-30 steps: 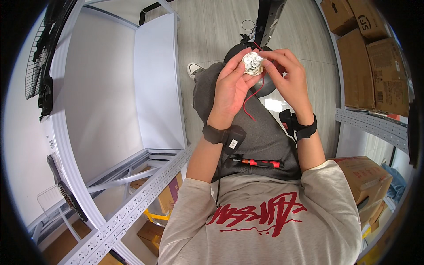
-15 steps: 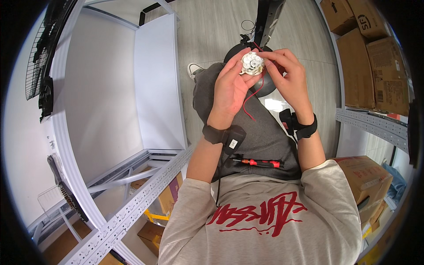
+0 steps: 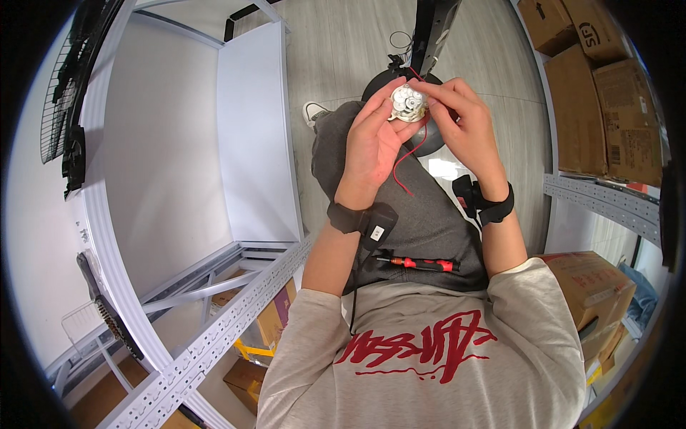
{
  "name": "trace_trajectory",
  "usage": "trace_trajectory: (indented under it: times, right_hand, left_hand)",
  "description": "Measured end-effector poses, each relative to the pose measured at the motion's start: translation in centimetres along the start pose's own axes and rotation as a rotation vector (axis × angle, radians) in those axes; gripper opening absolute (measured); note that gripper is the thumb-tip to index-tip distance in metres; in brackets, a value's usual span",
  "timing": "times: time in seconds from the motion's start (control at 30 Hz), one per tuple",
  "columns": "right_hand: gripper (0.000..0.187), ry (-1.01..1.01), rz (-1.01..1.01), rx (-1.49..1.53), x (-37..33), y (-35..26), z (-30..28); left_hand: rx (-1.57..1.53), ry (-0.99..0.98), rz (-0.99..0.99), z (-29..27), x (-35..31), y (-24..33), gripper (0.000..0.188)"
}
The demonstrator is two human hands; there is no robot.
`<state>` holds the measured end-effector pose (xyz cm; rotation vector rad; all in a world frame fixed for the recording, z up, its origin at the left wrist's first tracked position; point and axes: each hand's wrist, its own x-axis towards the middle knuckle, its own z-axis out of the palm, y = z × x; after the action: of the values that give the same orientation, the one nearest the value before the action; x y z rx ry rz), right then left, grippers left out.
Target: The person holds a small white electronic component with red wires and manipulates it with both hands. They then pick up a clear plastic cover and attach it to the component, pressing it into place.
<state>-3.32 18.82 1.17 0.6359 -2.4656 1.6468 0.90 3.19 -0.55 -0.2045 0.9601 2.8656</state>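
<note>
Between my hands, above my lap, is a small round gear assembly (image 3: 407,104) with several white gears showing on its face. My left hand (image 3: 375,139) cradles it from the left and beneath, fingers closed about its rim. From the right, my right hand (image 3: 464,118) pinches the edge with thumb and fingertips. A red wire (image 3: 401,163) hangs from the assembly's right side and trails over my trouser leg. Across my lap lies a red and black screwdriver (image 3: 421,264), its tip pointing left.
A dark upright post (image 3: 431,36) rises just beyond my hands, by a dark rounded base (image 3: 431,143). White metal shelving (image 3: 261,136) stands on the left. Cardboard boxes (image 3: 577,114) are stacked at the right, with another box (image 3: 589,286) lower down.
The right hand's fingers have shifted slightly left, over the top edge of the gear assembly. The left hand and the screwdriver stay in place.
</note>
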Motion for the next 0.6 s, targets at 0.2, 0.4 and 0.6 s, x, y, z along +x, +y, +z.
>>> trace_trajectory:
  times: [0.2,0.4,0.6]
  right_hand:
    - [0.028,-0.017,-0.004,-0.016,0.17,0.02,0.01]
    - [0.028,-0.014,0.010,-0.007,0.06,0.00,0.03]
    - [0.029,-0.009,0.028,-0.005,-0.05,0.09,-0.03]
  left_hand:
    - [-0.001,0.002,-0.004,0.01,0.04,0.04,0.045]
    - [-0.011,-0.003,-0.003,-0.05,0.04,0.03,0.045]
    - [-0.020,0.011,0.007,-0.15,0.06,-0.02,0.045]
